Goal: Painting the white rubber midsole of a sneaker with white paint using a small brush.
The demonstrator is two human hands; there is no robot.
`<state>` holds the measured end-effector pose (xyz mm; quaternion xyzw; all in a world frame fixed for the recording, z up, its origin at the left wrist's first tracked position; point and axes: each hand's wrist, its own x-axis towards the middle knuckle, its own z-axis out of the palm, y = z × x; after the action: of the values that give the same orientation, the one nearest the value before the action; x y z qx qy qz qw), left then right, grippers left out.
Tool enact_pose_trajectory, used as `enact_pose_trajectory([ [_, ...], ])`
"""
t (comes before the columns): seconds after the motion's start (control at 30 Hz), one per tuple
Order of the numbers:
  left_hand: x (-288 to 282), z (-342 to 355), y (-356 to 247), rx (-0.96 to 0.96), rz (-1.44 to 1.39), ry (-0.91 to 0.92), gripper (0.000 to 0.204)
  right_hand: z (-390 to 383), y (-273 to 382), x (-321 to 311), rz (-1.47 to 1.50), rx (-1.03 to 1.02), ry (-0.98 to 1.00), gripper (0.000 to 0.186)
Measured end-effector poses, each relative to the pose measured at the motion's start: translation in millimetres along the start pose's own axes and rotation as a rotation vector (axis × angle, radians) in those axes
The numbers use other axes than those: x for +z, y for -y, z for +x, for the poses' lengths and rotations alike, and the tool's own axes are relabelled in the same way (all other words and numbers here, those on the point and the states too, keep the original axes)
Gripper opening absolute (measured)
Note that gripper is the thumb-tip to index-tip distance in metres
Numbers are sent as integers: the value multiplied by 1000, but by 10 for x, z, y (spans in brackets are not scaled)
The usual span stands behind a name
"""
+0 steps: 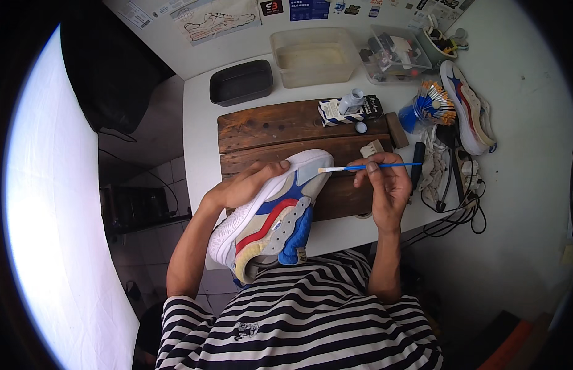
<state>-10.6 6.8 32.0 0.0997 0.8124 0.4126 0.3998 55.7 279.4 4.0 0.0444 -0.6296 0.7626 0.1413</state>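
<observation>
Gripping a slim blue paintbrush with pale bristles (376, 166) between thumb and fingers, a person's right hand (388, 185) holds its tip at the toe of a white, cream, blue and red sneaker (265, 217). The left hand (244, 185) clasps the sneaker, tilted over the near left part of a dark brown slatted wooden board (255, 131). Beyond the board sit a black rectangular tray (241, 83) and a translucent plastic tub (314, 55); right of it, blue-handled brushes (435, 103) fill a blue cup (409, 118).
</observation>
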Motion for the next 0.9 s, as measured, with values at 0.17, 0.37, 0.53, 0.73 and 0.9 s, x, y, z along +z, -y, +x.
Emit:
enact_pose_trajectory([
  [0.17, -16, 13, 41, 45, 1, 12, 57, -56, 171, 63, -230, -93, 33, 10],
  [0.37, -26, -51, -178, -136, -88, 58, 59, -91, 228, 162, -450, -243, 46, 10],
  [0.53, -32, 11, 19, -32, 6, 58, 59, -77, 184, 118, -535, -235, 18, 11],
  [0.73, -16, -6, -10, 5, -22, 29, 59, -53, 161, 72, -431, -231, 60, 11],
  [0.9, -8, 23, 54, 47, 3, 18, 56, -62, 96, 47, -356, -177, 66, 11],
])
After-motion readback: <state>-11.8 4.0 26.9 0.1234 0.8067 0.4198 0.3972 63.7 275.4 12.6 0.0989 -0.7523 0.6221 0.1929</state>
